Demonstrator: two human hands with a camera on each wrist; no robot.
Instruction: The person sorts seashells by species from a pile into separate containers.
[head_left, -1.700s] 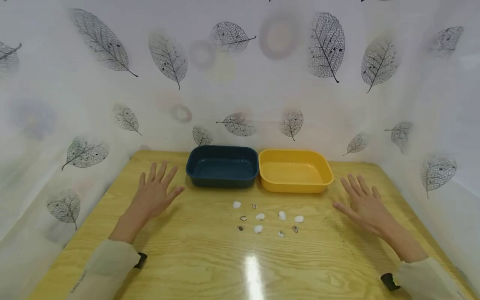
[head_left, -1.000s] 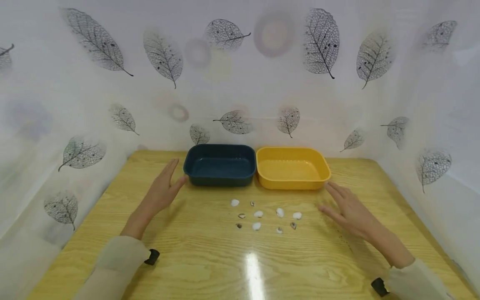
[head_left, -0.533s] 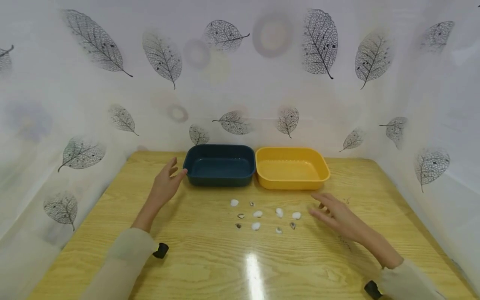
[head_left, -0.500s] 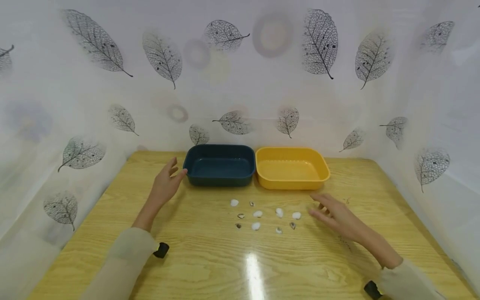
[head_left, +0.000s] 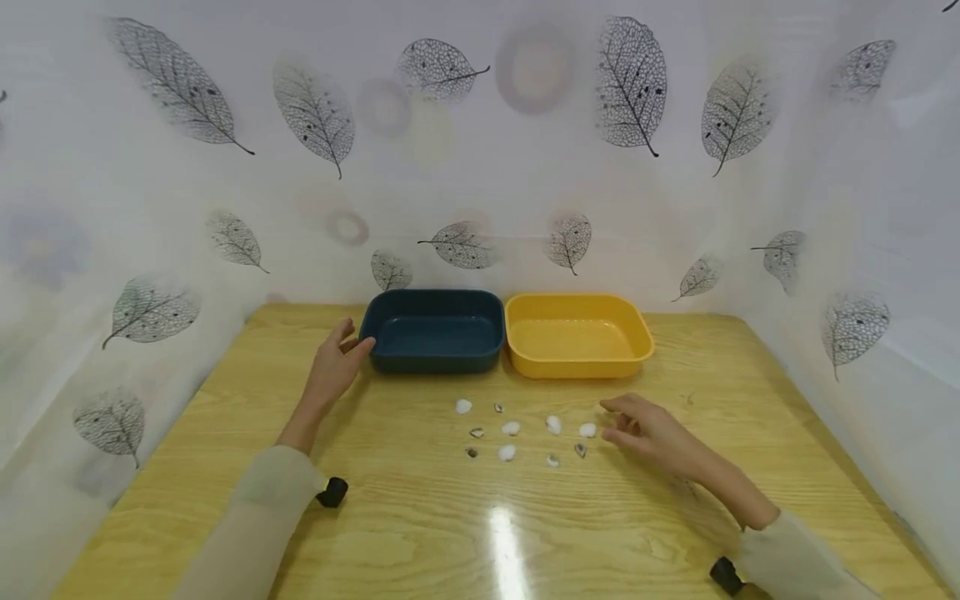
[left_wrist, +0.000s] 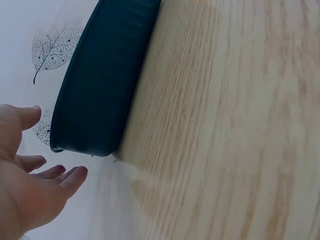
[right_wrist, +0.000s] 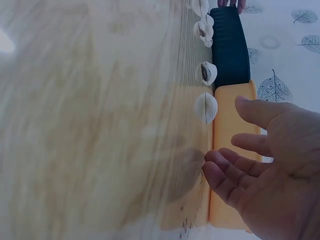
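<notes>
My left hand (head_left: pixel 330 372) is at the left end of a dark blue plastic tray (head_left: pixel 435 365), its fingers loosely bent and holding nothing. In the left wrist view a gap shows between that hand and the tray wall. My right hand (head_left: pixel 652 435) hovers over the table just right of a white seashell (head_left: pixel 587 430), thumb and fingers apart with nothing between them. Several small seashells lie scattered in front of the trays; some are white, like one shell (head_left: pixel 507 452), others brownish, like another shell (head_left: pixel 472 452). A yellow plastic tray (head_left: pixel 577 368) adjoins the blue one.
The wooden table (head_left: pixel 405 517) has a bright light reflection near its front. Behind the trays and along both sides hangs white cloth (head_left: pixel 480 187) printed with leaves. Both trays stand close to the back cloth.
My right hand has moved left toward the shells, its fingers bending from spread. The left hand has drawn in to the blue tray's end and its fingers have relaxed. Shells and trays stay put.
</notes>
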